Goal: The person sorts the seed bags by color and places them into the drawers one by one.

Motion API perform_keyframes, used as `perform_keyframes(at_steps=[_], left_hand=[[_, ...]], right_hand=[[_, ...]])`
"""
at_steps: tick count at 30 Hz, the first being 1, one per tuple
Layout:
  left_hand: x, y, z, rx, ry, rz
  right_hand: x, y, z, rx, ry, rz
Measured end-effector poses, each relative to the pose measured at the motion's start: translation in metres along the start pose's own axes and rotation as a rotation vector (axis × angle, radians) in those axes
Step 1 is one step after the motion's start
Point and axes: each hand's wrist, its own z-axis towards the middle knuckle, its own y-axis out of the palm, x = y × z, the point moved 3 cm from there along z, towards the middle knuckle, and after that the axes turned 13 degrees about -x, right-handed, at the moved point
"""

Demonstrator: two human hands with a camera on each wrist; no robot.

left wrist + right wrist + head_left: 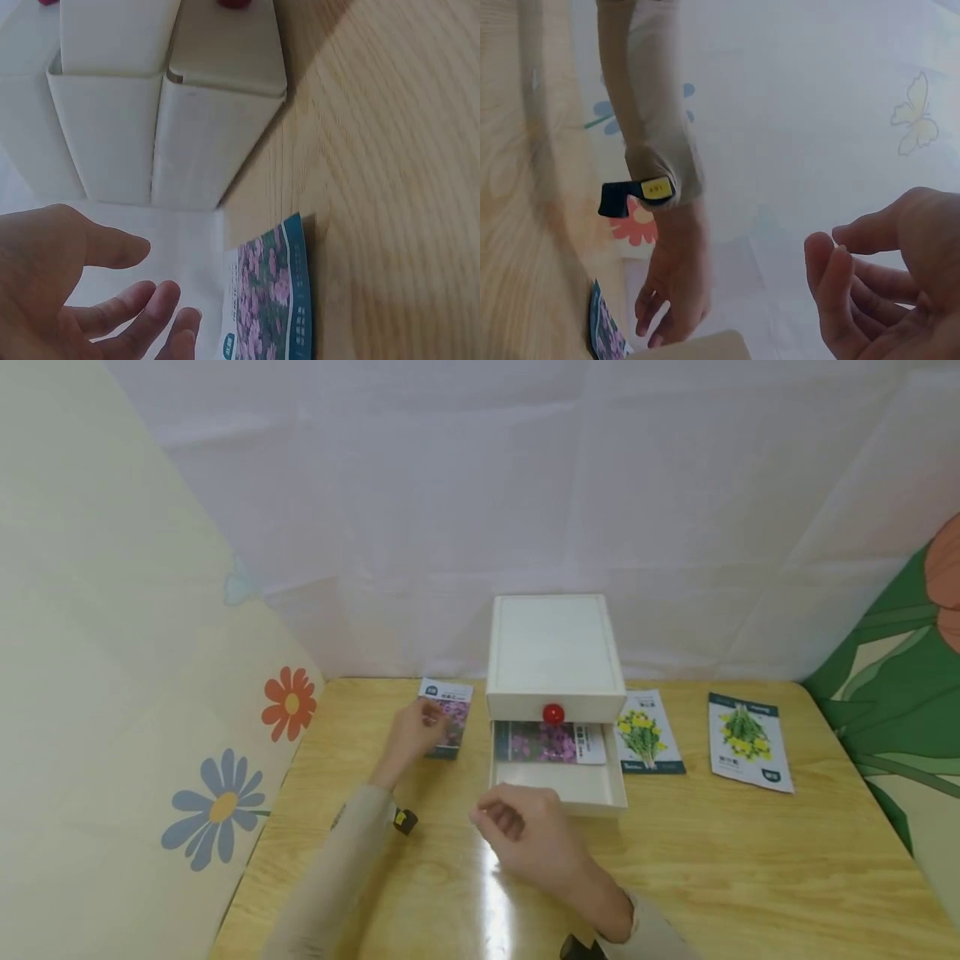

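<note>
A white drawer box [552, 652] with a red knob [552, 714] stands at the back of the wooden table [750, 860]. Its bottom drawer [592, 787] is pulled out, and a purple-flower seed packet [547, 742] lies inside. Left of the box, a second purple-flower packet [450, 720] [274, 292] lies on the table. My left hand [431, 727] [142, 307] hovers just over it with relaxed, spread fingers, holding nothing. My right hand [498, 818] [855, 285] floats in front of the open drawer, loosely curled and empty.
Two yellow-flower seed packets [648, 732] [750, 741] lie on the table right of the box. A white curtain closes the back. Flower-printed panels stand at the left [225, 802] and right [900, 693].
</note>
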Motion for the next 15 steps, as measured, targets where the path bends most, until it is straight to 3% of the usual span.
perform_keyframes(at_steps=[6, 10, 15], left_hand=[[-0.006, -0.006, 0.015, -0.013, -0.007, 0.075], [-0.009, -0.009, 0.023, -0.029, 0.003, 0.106], [-0.01, -0.014, 0.033, -0.028, 0.013, 0.166]], right_hand=[[0.006, 0.028, 0.003, -0.033, -0.027, -0.007], [0.012, 0.046, 0.002, -0.028, -0.057, -0.073], [0.022, 0.065, -0.002, -0.088, 0.027, -0.11]])
